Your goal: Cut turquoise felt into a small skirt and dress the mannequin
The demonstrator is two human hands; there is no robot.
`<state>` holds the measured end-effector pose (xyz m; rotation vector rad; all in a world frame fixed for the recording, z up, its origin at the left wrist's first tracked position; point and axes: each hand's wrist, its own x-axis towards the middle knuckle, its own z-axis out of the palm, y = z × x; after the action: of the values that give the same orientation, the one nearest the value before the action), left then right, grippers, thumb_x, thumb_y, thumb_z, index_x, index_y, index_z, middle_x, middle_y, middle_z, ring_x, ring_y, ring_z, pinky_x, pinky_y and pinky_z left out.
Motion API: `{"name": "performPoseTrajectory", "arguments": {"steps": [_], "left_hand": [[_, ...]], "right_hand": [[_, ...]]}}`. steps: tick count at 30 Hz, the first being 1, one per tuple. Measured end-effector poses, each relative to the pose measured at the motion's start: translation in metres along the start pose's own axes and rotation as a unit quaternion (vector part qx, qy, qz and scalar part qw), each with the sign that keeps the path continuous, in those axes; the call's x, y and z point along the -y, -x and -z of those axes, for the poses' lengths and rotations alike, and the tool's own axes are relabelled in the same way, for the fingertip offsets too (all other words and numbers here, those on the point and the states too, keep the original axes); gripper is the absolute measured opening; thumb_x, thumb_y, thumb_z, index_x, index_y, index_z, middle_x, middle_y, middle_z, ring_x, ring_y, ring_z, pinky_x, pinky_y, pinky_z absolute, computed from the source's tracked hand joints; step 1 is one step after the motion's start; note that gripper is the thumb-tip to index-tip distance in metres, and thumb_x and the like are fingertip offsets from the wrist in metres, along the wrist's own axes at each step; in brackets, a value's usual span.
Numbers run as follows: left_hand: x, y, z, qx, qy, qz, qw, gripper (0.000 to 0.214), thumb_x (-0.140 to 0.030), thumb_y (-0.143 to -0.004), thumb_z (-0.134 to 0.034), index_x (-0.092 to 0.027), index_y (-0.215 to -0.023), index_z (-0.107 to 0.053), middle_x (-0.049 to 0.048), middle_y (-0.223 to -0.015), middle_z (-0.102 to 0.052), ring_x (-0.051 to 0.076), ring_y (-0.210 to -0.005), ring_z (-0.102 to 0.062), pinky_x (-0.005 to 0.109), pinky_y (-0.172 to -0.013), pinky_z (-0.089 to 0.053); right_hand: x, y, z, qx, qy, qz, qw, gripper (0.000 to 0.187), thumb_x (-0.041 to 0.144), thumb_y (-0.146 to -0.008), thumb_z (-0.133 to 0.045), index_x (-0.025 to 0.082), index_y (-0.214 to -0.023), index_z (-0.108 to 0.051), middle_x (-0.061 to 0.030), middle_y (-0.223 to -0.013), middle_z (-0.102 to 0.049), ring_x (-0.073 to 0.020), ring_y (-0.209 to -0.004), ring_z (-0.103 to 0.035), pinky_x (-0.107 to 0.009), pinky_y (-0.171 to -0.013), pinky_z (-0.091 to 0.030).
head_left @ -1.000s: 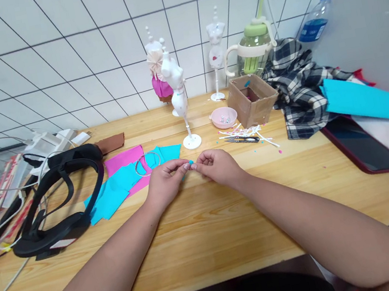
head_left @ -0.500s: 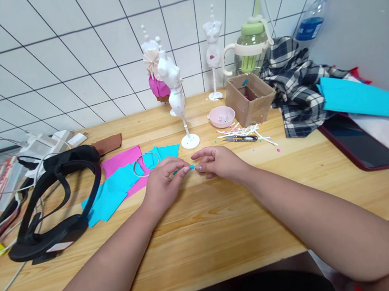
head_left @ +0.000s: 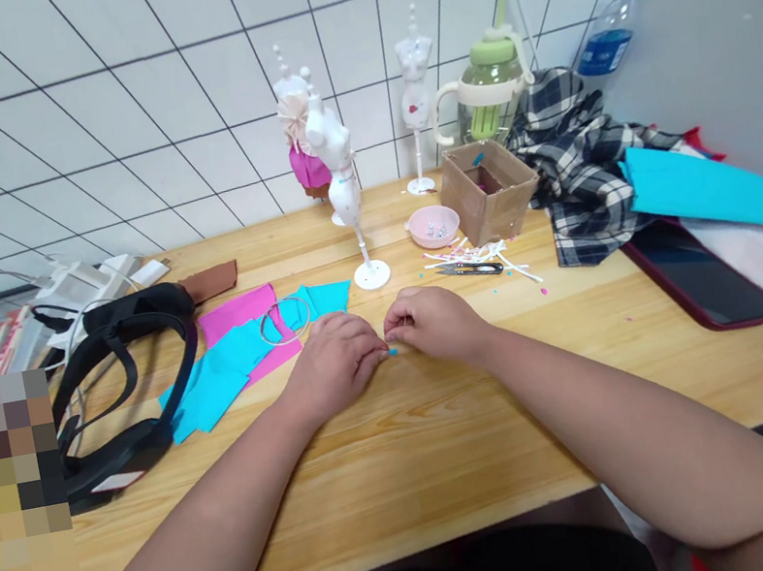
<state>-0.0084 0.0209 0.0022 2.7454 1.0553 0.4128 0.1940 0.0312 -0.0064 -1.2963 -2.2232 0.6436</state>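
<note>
My left hand [head_left: 337, 360] is closed, its thumb and fingers pressed together at a tiny piece of blue fabric [head_left: 393, 352] that pokes out by the fingertips. Close beside it, my right hand [head_left: 434, 320] is curled in a pinch, with thumb and forefinger tips almost touching the left fingers. Whatever lies between the right fingertips is too small to make out. Just beyond both hands stands a bare white mini dress form [head_left: 343, 189]. Left of the hands, a hoop [head_left: 269, 330] rests on blue fabric [head_left: 226, 367] and magenta fabric [head_left: 239, 313].
Thread snips [head_left: 471, 269] lie among white paper scraps, near a pink bowl [head_left: 434, 228] of small beads and a cardboard box [head_left: 492, 207]. A black headset [head_left: 130, 409] sits left; a phone [head_left: 704, 273] and plaid cloth [head_left: 586, 190] are right. Two more dress forms stand behind.
Both hands have drawn closer to each other, and the right fingers have curled into a tighter pinch. The blue piece has shifted slightly toward me and right.
</note>
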Motion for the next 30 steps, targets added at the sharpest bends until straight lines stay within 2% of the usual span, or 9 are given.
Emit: {"name": "performPoseTrajectory", "arguments": {"steps": [6,9,14,16,18,21,23,26,30], "left_hand": [[0.005,0.001,-0.004,-0.067,0.042,0.122,0.989,0.018,-0.031,-0.086,-0.057,-0.021,-0.081,-0.072,0.0065,-0.086,-0.072,0.024,-0.086,-0.063,0.039,-0.08,-0.045],[0.005,0.0,-0.003,-0.117,0.158,0.218,0.956,0.017,-0.032,-0.082,-0.061,-0.02,-0.074,-0.07,0.0046,-0.083,-0.071,0.022,-0.081,-0.063,0.035,-0.075,-0.045],[0.002,-0.002,-0.005,-0.157,0.508,0.335,0.778,0.027,-0.043,-0.072,-0.074,-0.017,-0.077,-0.068,0.0019,-0.069,-0.066,0.014,-0.06,-0.056,0.027,-0.058,-0.042],[0.001,-0.002,-0.006,-0.163,0.56,0.332,0.741,0.029,-0.043,-0.07,-0.076,-0.016,-0.079,-0.067,0.0026,-0.07,-0.066,0.014,-0.061,-0.056,0.027,-0.059,-0.043],[0.002,-0.002,-0.005,-0.165,0.529,0.305,0.774,0.027,-0.043,-0.073,-0.074,-0.017,-0.08,-0.068,0.0041,-0.075,-0.068,0.016,-0.066,-0.059,0.029,-0.063,-0.045],[0.003,0.001,0.001,-0.16,0.344,0.2,0.903,0.019,-0.039,-0.082,-0.067,-0.02,-0.08,-0.069,0.0055,-0.085,-0.07,0.02,-0.08,-0.062,0.033,-0.075,-0.047],[0.005,0.003,0.006,-0.135,0.199,0.097,0.966,0.015,-0.034,-0.086,-0.062,-0.022,-0.082,-0.071,0.0059,-0.089,-0.072,0.022,-0.09,-0.063,0.037,-0.085,-0.045],[0.006,0.005,0.011,-0.08,0.061,-0.012,0.995,0.015,-0.027,-0.088,-0.057,-0.024,-0.087,-0.072,0.0057,-0.092,-0.073,0.024,-0.098,-0.063,0.041,-0.093,-0.042],[0.004,0.005,0.008,-0.023,-0.01,-0.025,0.999,0.019,-0.025,-0.088,-0.053,-0.023,-0.086,-0.072,0.0071,-0.094,-0.073,0.026,-0.098,-0.063,0.043,-0.092,-0.041]], "right_hand": [[0.016,0.01,-0.002,-0.054,0.089,0.064,0.993,0.016,0.03,-0.092,-0.059,0.02,-0.089,-0.072,-0.0031,-0.092,-0.067,-0.0158,-0.085,-0.059,-0.027,-0.069,-0.036],[0.019,0.012,-0.004,-0.07,0.092,0.077,0.99,0.022,0.032,-0.095,-0.054,0.02,-0.093,-0.072,-0.0033,-0.092,-0.067,-0.0148,-0.082,-0.059,-0.027,-0.068,-0.037],[0.025,0.013,-0.003,-0.11,0.048,0.082,0.989,0.029,0.031,-0.1,-0.045,0.022,-0.103,-0.073,-0.0038,-0.099,-0.069,-0.014,-0.087,-0.061,-0.025,-0.073,-0.04],[0.025,0.012,-0.001,-0.124,-0.005,0.073,0.99,0.026,0.029,-0.098,-0.05,0.022,-0.102,-0.074,-0.0036,-0.099,-0.07,-0.0137,-0.09,-0.062,-0.024,-0.076,-0.042],[0.021,0.008,-0.001,-0.12,-0.065,0.055,0.989,0.019,0.025,-0.094,-0.057,0.022,-0.097,-0.075,-0.0026,-0.095,-0.071,-0.0134,-0.088,-0.062,-0.024,-0.077,-0.043],[0.011,0.002,-0.001,-0.079,-0.117,0.016,0.99,0.011,0.022,-0.086,-0.066,0.022,-0.09,-0.076,-0.0008,-0.087,-0.072,-0.0132,-0.081,-0.062,-0.024,-0.073,-0.043],[0.005,0.0,-0.001,-0.044,-0.108,0.002,0.993,0.009,0.022,-0.084,-0.068,0.022,-0.087,-0.076,-0.0004,-0.085,-0.072,-0.0131,-0.078,-0.062,-0.024,-0.071,-0.042],[0.003,0.001,0.0,-0.016,-0.037,0.016,0.999,0.008,0.023,-0.085,-0.068,0.021,-0.084,-0.075,-0.0008,-0.085,-0.071,-0.0138,-0.081,-0.061,-0.025,-0.071,-0.04],[0.011,0.007,0.001,-0.017,0.086,0.047,0.995,0.016,0.029,-0.091,-0.062,0.02,-0.085,-0.073,-0.0028,-0.087,-0.068,-0.0156,-0.083,-0.06,-0.027,-0.067,-0.036]]}}
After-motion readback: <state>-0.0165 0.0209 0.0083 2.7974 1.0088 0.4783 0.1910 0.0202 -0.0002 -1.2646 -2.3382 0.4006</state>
